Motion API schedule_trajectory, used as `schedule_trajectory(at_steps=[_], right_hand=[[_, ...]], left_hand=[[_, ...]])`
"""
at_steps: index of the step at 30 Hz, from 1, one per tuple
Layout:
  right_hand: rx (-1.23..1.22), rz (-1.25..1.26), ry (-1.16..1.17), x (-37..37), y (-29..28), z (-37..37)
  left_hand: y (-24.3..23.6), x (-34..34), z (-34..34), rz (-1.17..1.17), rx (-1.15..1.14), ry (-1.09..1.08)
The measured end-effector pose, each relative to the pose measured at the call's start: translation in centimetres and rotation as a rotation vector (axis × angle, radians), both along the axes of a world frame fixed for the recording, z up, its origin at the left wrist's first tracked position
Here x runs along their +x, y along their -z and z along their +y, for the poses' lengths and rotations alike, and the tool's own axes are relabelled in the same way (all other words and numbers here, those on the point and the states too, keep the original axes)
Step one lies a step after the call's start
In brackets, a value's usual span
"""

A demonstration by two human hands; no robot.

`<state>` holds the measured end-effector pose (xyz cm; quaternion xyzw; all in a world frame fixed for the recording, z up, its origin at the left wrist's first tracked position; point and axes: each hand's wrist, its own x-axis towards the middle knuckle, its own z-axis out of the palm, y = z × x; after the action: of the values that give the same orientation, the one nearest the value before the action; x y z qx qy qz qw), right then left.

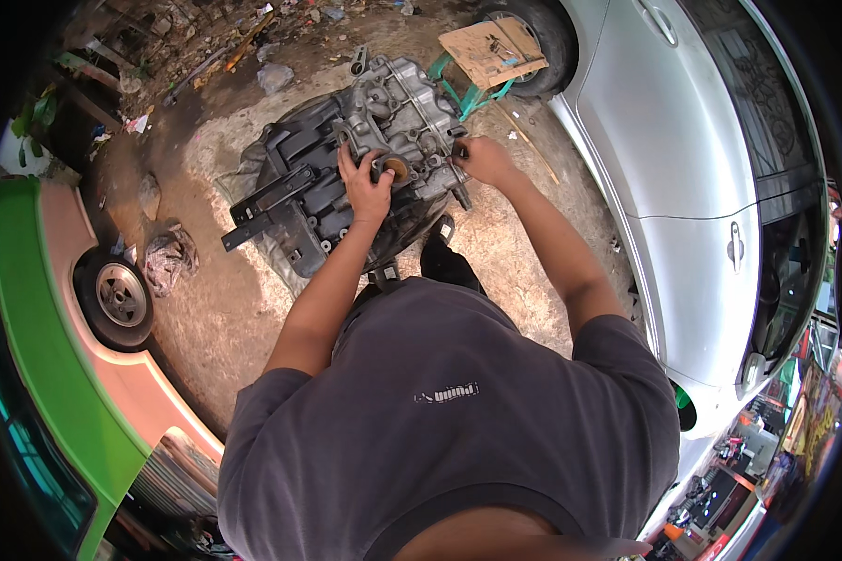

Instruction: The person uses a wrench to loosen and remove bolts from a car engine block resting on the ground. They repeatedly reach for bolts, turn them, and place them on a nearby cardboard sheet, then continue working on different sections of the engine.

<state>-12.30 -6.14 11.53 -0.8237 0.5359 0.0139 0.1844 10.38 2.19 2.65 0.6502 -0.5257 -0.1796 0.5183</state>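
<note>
Left hand [370, 194]: fingers spread on engine assembly [410, 105], round port [399, 168] just beside thumb | Right hand [485, 161]: fingers curled at assembly's edge, pinch cannot be told | Location: under left fingers | Advised: brace left, right fingertips square, pressure light

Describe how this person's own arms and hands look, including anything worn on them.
The left hand and right hand are ungloved. Both forearms are bare, with no watch or bracelet visible at either wrist. The dark grey short sleeves match the shirt. Rings cannot be made out.
</note>
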Motion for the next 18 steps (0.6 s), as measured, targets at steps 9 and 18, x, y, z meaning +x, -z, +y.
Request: schedule_trajectory(at_steps=[9,18], right_hand=[[0.029,0.173,-0.301,1.5,-1.6,-3.8],[0.070,0.303,-0.371,3.1,-2.2,-5.3]], left_hand=[[0.1,0.0,0.0,0.010,-0.019,-0.017],[0.1,-0.1,0.0,0.003,-0.009,-0.026]])
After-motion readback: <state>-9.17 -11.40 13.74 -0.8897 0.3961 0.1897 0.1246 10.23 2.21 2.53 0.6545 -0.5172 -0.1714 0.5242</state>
